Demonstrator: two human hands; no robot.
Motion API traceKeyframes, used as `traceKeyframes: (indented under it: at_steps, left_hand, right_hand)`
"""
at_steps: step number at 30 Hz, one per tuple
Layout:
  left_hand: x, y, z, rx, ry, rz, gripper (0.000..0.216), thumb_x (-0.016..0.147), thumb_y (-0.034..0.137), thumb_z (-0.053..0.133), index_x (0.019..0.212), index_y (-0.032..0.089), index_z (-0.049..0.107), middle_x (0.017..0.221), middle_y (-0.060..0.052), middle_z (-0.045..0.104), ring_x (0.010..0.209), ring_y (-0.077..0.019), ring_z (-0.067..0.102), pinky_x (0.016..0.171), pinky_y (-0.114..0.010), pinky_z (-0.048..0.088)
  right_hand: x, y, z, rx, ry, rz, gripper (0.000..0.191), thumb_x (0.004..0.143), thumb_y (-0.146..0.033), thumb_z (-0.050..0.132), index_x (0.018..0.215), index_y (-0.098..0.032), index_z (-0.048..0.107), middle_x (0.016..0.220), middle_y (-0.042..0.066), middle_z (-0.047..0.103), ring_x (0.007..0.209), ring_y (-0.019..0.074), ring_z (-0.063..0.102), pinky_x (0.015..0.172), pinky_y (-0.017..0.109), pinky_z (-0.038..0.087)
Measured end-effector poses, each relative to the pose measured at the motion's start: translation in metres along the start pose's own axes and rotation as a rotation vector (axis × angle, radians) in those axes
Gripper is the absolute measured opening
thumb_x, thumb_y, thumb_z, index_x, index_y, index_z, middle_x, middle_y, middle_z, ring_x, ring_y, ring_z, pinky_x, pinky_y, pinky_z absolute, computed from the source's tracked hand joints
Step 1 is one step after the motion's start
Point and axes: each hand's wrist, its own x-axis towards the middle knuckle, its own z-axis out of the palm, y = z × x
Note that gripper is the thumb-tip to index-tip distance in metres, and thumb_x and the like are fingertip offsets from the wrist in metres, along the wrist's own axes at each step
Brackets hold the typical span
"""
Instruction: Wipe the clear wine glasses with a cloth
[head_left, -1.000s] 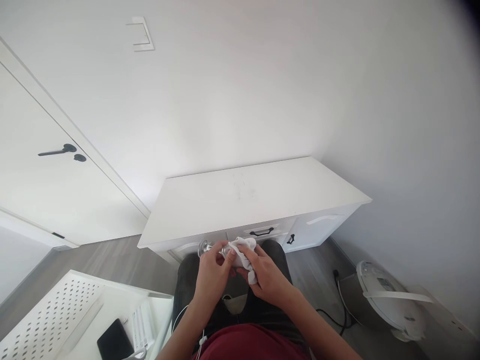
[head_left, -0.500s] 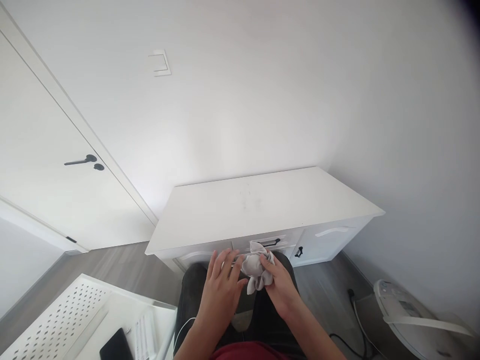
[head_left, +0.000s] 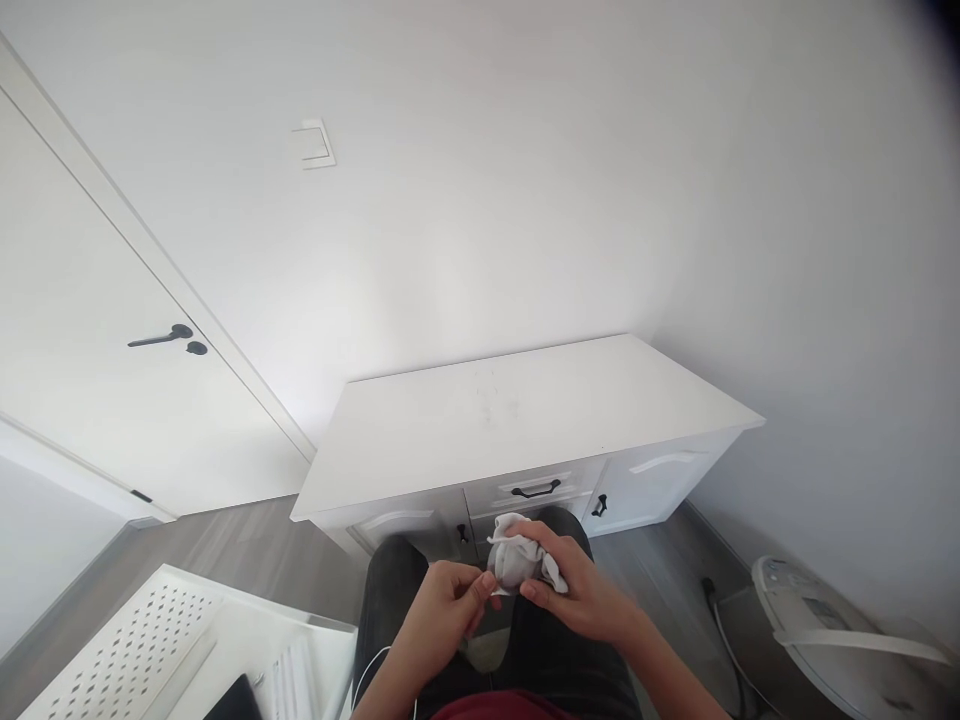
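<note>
White cloth [head_left: 517,566] is gripped by the right hand [head_left: 589,592]; fingers of the left hand [head_left: 448,603] are narrowed at the cloth's edge, their hold indeterminable.

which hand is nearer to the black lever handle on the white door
Left: the left hand is below and right of the black lever handle; the right hand, holding crumpled white cloth, is farther right.

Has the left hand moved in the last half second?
Yes: the left hand now sits lower in the view, farther below the front edge of the cabinet top.
</note>
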Motion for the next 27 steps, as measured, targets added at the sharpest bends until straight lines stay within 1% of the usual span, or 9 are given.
traceKeyframes:
  at_steps: [7,9,11,14,18,20,21,24,27]
  left_hand:
    - [-0.005,-0.005,0.004,-0.695,-0.236,-0.205,0.059,0.091,0.065,0.063,0.069,0.011,0.07,0.045,0.008,0.032,0.039,-0.0058,0.025,0.045,-0.023,0.028]
    - [-0.008,-0.006,0.005,-0.765,-0.307,-0.247,0.057,0.09,0.065,0.064,0.07,0.011,0.07,0.046,0.009,0.03,0.039,-0.0055,0.022,0.046,-0.024,0.03]
    - [-0.008,-0.005,0.007,-0.699,-0.297,-0.231,0.061,0.089,0.067,0.063,0.068,0.011,0.07,0.044,0.008,0.031,0.038,-0.0058,0.023,0.045,-0.024,0.029]
    - [-0.007,-0.002,0.012,-0.38,-0.099,-0.099,0.068,0.089,0.073,0.057,0.065,0.011,0.072,0.043,0.003,0.039,0.038,-0.0083,0.03,0.045,-0.026,0.024]
    - [-0.008,0.003,0.012,0.117,0.293,0.154,0.053,0.092,0.061,0.061,0.071,0.016,0.076,0.058,-0.004,0.058,0.058,-0.0159,0.049,0.057,-0.027,0.033]
    - [-0.009,0.005,0.01,0.199,0.363,0.223,0.048,0.095,0.055,0.059,0.072,0.017,0.077,0.06,-0.004,0.059,0.061,-0.0167,0.049,0.059,-0.027,0.034]
    - [-0.009,0.005,0.01,0.2,0.364,0.24,0.048,0.097,0.054,0.058,0.072,0.017,0.076,0.058,-0.003,0.057,0.059,-0.016,0.048,0.058,-0.026,0.033]
    - [-0.007,0.001,0.013,0.178,0.334,0.302,0.049,0.097,0.052,0.058,0.071,0.014,0.075,0.057,-0.002,0.054,0.057,-0.014,0.047,0.058,-0.025,0.031]
    - [-0.001,-0.007,0.022,0.069,0.311,0.313,0.054,0.095,0.056,0.061,0.063,0.013,0.07,0.054,-0.001,0.05,0.055,-0.0117,0.042,0.055,-0.024,0.029]
  right_hand:
    - [-0.012,0.024,0.001,-0.019,0.141,-0.026,0.033,0.091,-0.028,0.067,0.122,-0.034,0.077,0.123,0.007,0.076,0.114,0.0312,0.07,0.101,0.045,0.055]
    - [-0.018,0.032,0.003,-0.05,0.172,-0.035,0.031,0.09,-0.029,0.069,0.12,-0.034,0.078,0.12,0.007,0.077,0.124,0.0341,0.066,0.109,0.049,0.049]
    - [-0.02,0.034,0.005,-0.038,0.16,-0.018,0.028,0.089,-0.031,0.071,0.115,-0.034,0.08,0.114,0.007,0.079,0.128,0.0358,0.063,0.112,0.051,0.045]
    - [-0.011,0.028,0.005,0.127,0.19,0.093,0.026,0.089,-0.037,0.073,0.113,-0.029,0.079,0.115,0.008,0.077,0.118,0.0341,0.067,0.107,0.048,0.05]
    - [0.011,0.015,-0.001,0.567,0.661,0.261,0.041,0.09,-0.05,0.072,0.125,-0.03,0.068,0.123,0.007,0.073,0.11,0.0284,0.069,0.096,0.043,0.056]
    - [0.017,0.007,-0.004,0.714,0.76,0.242,0.045,0.09,-0.05,0.073,0.13,-0.032,0.064,0.128,0.006,0.072,0.116,0.0276,0.067,0.099,0.043,0.054]
    - [0.018,0.002,-0.004,0.772,0.702,0.22,0.045,0.091,-0.05,0.071,0.131,-0.032,0.063,0.132,0.007,0.07,0.121,0.0277,0.065,0.103,0.044,0.052]
    - [0.013,-0.011,0.011,1.011,0.365,0.225,0.046,0.096,-0.056,0.06,0.132,-0.027,0.066,0.142,0.01,0.065,0.13,0.0303,0.06,0.111,0.047,0.046]
    - [0.006,-0.017,0.038,1.276,0.224,0.341,0.057,0.101,-0.063,0.043,0.14,-0.026,0.063,0.142,0.01,0.065,0.131,0.0327,0.059,0.11,0.052,0.046]
